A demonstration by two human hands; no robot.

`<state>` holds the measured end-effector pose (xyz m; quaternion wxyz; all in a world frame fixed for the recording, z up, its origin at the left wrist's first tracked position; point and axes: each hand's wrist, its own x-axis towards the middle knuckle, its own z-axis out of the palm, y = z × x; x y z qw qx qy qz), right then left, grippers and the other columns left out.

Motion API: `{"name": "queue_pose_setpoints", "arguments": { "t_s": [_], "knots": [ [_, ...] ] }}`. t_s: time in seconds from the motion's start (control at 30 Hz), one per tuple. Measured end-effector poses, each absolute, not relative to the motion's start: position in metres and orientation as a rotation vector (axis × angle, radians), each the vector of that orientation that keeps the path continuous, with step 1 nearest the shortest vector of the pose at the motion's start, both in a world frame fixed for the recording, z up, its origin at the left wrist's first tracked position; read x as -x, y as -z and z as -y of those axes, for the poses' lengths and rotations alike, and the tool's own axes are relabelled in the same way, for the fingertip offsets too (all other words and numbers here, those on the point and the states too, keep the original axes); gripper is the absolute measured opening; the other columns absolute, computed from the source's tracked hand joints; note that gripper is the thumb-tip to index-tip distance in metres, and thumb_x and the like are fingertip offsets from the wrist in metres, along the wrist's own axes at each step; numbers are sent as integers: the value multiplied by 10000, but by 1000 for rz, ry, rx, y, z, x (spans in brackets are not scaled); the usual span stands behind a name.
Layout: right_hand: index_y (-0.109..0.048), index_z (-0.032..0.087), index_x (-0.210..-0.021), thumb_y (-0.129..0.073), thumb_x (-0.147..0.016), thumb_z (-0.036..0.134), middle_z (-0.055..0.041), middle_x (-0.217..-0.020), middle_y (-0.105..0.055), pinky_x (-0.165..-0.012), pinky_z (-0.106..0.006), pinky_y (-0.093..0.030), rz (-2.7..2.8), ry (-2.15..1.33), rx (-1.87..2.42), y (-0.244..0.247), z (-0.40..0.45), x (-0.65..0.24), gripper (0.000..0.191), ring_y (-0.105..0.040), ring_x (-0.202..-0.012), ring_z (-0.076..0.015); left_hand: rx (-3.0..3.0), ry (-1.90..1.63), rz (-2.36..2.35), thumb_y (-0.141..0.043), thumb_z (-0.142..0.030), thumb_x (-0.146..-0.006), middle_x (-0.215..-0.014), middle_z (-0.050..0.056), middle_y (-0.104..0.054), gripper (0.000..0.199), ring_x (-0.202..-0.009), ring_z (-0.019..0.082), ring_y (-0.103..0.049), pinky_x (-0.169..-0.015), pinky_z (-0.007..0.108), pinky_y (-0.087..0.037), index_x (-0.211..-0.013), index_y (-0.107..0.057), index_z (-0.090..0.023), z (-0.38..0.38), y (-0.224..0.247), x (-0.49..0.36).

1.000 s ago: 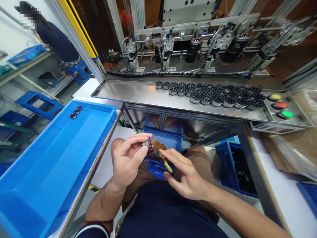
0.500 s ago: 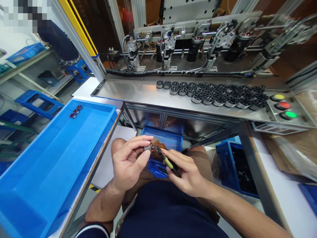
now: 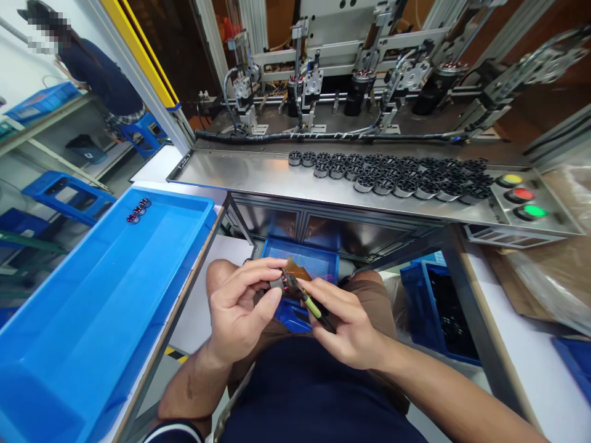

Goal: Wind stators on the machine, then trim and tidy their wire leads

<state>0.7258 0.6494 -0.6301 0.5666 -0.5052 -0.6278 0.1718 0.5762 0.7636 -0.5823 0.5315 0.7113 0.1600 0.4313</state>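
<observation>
My left hand [image 3: 244,301] pinches a small round motor stator [image 3: 277,283] between thumb and fingers, its edge dotted with red windings. My right hand [image 3: 348,320] is wrapped round wire cutters [image 3: 314,306] with yellow-green and black handles. Their dark jaws touch or nearly touch the stator's right side; the exact contact is too small to tell. Behind the jaws shows a brown, flat-looking piece [image 3: 298,271]. Both hands are above my lap.
A large blue tray [image 3: 99,295] with a few red-wound stators [image 3: 139,210] stands at left. Ahead, rows of black-and-silver motor parts [image 3: 406,172] line a metal ledge [image 3: 240,172] before a machine. Push buttons [image 3: 521,194] sit at right. Below are blue bins [image 3: 418,307].
The cutters' jaws have come closer to the stator, and the thin pink wire beside it no longer shows clearly. Machine arms above the black holders have shifted. The view has moved slightly.
</observation>
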Motion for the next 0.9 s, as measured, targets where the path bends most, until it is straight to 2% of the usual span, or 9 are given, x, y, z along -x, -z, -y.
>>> {"name": "queue_pose_setpoints", "arguments": {
  "t_s": [0.1,0.2,0.33,0.4,0.5,0.63,0.77,0.9],
  "knots": [
    [-527,212,-1410,-525,-843,69,-46,-870,-667,-681,-289,-541,1440,-422,1289,632,-649,-729,584,-621,-749,-159,-1719,-1015,-377,-677,-99,-860,-1167,63,-729,275,-1117,203,-687,-910,316,-595,-1093,-725,-237,-766,585,-575],
    [-573,191,-1365,-537,-842,101,-62,-898,-690,-726,-309,-554,1349,-476,1455,631,-648,-734,531,-640,-773,-172,-1802,-1068,-372,-702,-122,-842,-1256,93,-678,263,-1128,225,-675,-905,350,-605,-1082,-721,-228,-771,589,-574],
    [-566,177,-1370,-543,-825,101,-77,-955,-700,-805,-342,-569,1330,-519,1516,625,-642,-742,551,-658,-826,-184,-1897,-1163,-327,-777,-132,-768,-1343,112,-592,512,-1060,217,-694,-880,370,-631,-1248,-642,-249,-779,595,-574],
    [-558,186,-1383,-537,-818,90,-78,-983,-702,-840,-352,-569,1356,-538,1505,619,-636,-744,573,-662,-854,-188,-1994,-1181,-309,-782,-125,-757,-1363,120,-577,561,-1034,217,-705,-848,368,-649,-1280,-618,-248,-782,596,-574],
    [-555,208,-1390,-538,-818,85,-77,-1006,-704,-862,-352,-573,1365,-593,1478,610,-626,-745,585,-671,-892,-193,-2177,-1244,-266,-766,-109,-767,-1321,110,-614,470,-1027,228,-716,-848,389,-657,-1207,-657,-228,-785,594,-574],
    [-559,229,-1382,-540,-795,61,-60,-971,-697,-815,-298,-593,1287,-851,1355,595,-614,-744,611,-683,-836,-165,-2338,-1283,-239,-773,-95,-760,-1265,89,-652,445,-1012,216,-728,-867,373,-656,-1173,-669,-221,-786,590,-574],
    [-551,250,-1393,-510,-758,7,-51,-1007,-691,-853,-272,-593,1184,-1119,1189,581,-609,-742,681,-696,-902,-147,-2457,-1275,-229,-784,-65,-744,-1190,77,-707,489,-1042,217,-725,-888,354,-649,-1192,-659,-216,-786,590,-573],
    [-578,259,-1371,-514,-745,-3,-46,-1003,-685,-855,-269,-593,1160,-1177,1150,574,-611,-741,681,-683,-913,-140,-2433,-1339,-159,-779,-14,-725,-1151,86,-744,633,-1045,232,-735,-912,382,-645,-1302,-593,-195,-787,593,-571]
  ]
}}
